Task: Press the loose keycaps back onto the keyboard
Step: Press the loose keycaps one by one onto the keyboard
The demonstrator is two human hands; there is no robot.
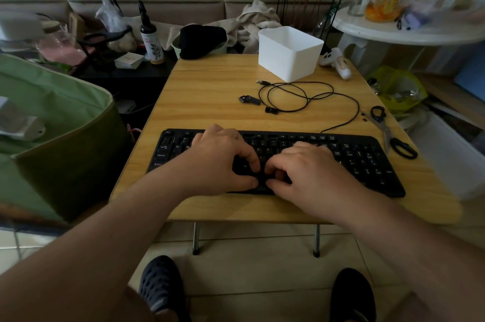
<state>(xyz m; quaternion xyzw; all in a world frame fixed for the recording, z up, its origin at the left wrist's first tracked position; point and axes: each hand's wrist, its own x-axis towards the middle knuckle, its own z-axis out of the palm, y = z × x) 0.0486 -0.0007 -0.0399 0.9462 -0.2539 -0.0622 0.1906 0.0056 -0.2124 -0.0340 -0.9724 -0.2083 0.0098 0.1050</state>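
both hands [223, 161] [307, 172] curl their fingers onto the middle of a black keyboard [367, 159].
the keyboard lies lengthwise left to right at the table's [210, 85] near edge; whether the fingertips pinch a keycap, i cannot tell. behind: loose keycaps [249, 99], cable [301, 95], white tub [290, 53]; scissors [388, 132] right.

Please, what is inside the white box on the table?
Only the inner walls of the white box near the rim show, pale and bare. Its front wall hides the bottom, so any contents cannot be seen.
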